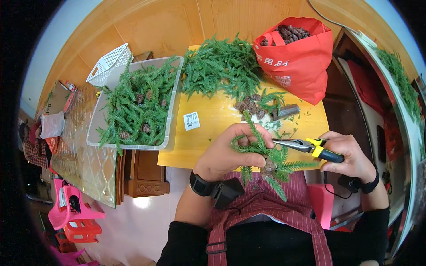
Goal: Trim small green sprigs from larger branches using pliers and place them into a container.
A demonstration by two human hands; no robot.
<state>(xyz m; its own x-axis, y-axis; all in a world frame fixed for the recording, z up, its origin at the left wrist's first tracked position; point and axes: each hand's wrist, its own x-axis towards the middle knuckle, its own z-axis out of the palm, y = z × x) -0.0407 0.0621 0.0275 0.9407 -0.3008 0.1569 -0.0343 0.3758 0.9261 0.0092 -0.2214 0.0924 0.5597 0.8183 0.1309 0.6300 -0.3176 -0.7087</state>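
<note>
Fingers (254, 159) of the left hand (224, 150) are clamped on a green sprig (280, 156), thumb toward the body, fingertips on the far side. The sprig is up off the table, in front of the chest, with a brown pinecone (269, 167) among its needles just beside the thumb. Right hand (348, 153) has its fingers closed around the yellow-and-black handles of the pliers (304, 145); nose points left, tip right by the left fingertips. Cannot tell if the plier jaws grip anything.

Nearest the body: maroon striped apron (266, 195), black strap (202, 184) on the left wrist, another dark strap (371, 184) on the right. Pink chair (322, 201) partly shows beside the apron.

Beyond the hands, yellow table (177, 153). On it: a small heap of loose pinecones (248, 105), a brown cylinder (287, 111) lying on its side, kind unclear, and a white label (191, 120) farther left. Clear plastic bin (172, 128) at the table's left, full of green sprigs with several cones among them.

Farther back: large pile of green sprigs (222, 66), then a red bag (297, 57) to its right, upright, cones showing at its open top. White basket (108, 64) behind the bin; wood-panelled wall (155, 31) at the back.
</note>
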